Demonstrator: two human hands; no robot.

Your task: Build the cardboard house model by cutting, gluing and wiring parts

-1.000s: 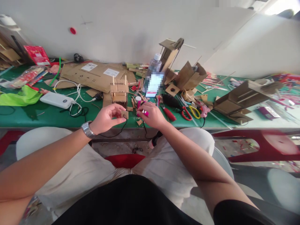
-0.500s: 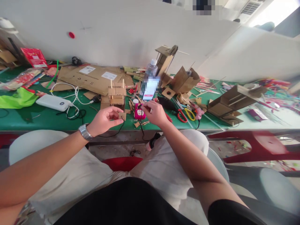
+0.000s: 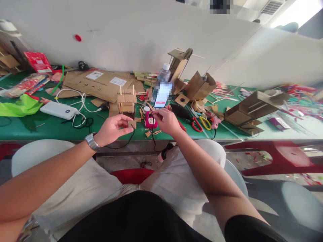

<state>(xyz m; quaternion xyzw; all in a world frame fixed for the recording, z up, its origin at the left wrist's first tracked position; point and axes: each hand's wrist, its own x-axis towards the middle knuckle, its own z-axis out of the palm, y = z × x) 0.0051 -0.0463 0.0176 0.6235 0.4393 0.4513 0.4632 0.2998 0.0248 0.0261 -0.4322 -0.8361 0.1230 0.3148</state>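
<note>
Cardboard square (image 3: 132, 123), small, flat, brown, sits pinched in my left hand (image 3: 111, 129) near the front of the green tabletop (image 3: 60, 128), probably light, stiff yet creasable, best held by opposite edges; my right hand (image 3: 166, 121) pinches a thin black cord (image 3: 152, 130)

Left forearm (image 3: 58, 171) and right forearm (image 3: 194, 161) angle inward, hands past the table's (image 3: 50, 132) near edge. Left hand (image 3: 112, 129): fingers arched, thumb on the near-edge side, tips pinching. Right hand (image 3: 166, 121): back up, thumb and fingertips pinched. Hands apart, right elbow slightly bent.
</note>
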